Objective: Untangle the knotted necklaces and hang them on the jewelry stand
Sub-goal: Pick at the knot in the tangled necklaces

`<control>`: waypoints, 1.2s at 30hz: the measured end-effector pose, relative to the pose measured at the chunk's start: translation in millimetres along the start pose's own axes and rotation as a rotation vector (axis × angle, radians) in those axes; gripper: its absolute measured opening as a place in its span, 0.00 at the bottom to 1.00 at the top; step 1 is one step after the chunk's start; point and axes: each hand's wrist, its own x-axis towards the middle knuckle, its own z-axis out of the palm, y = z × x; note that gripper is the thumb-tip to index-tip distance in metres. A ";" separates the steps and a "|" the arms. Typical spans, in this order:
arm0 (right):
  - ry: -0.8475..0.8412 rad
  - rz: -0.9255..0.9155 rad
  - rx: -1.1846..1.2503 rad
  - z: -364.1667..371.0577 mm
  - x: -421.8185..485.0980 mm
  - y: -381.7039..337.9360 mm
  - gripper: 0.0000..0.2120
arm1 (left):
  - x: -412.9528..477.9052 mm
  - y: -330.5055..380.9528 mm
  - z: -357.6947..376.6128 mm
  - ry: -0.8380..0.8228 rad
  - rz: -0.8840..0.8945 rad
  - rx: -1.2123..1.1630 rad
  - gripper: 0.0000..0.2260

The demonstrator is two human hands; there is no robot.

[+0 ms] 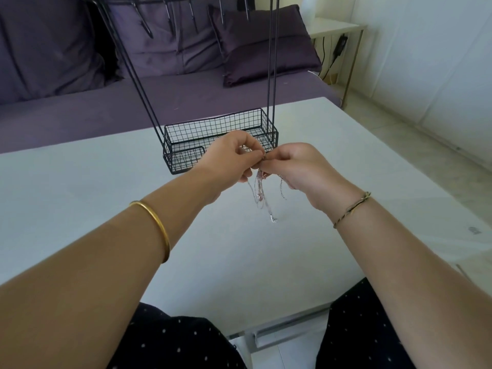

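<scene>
A tangle of thin silver and pinkish necklaces [262, 194] hangs above the white table [106, 187], its loose ends dangling toward the surface. My left hand [231, 158] and my right hand [295, 166] meet at the top of the tangle, each pinching the chains between fingertips. Just behind my hands stands the black wire jewelry stand [213, 134], with a mesh basket base and tall rods rising to a row of hooks [191, 14] at the top edge. No necklace shows on the hooks.
A purple sofa [80, 75] with cushions lies behind the table. A small white side table [338, 29] with cables stands at the back right. My dotted dark trousers [173, 339] show at the bottom, near the table's front edge.
</scene>
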 end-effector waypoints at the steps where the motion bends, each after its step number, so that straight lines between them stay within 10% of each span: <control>1: -0.009 0.009 -0.004 -0.3 0.8 -1.0 0.02 | 0.3 -0.3 -0.8 0.001 -0.005 -0.007 0.04; 36: 0.001 0.188 -0.012 -2.3 6.4 1.9 0.02 | -6.4 -7.3 -8.5 -0.028 -0.146 0.295 0.16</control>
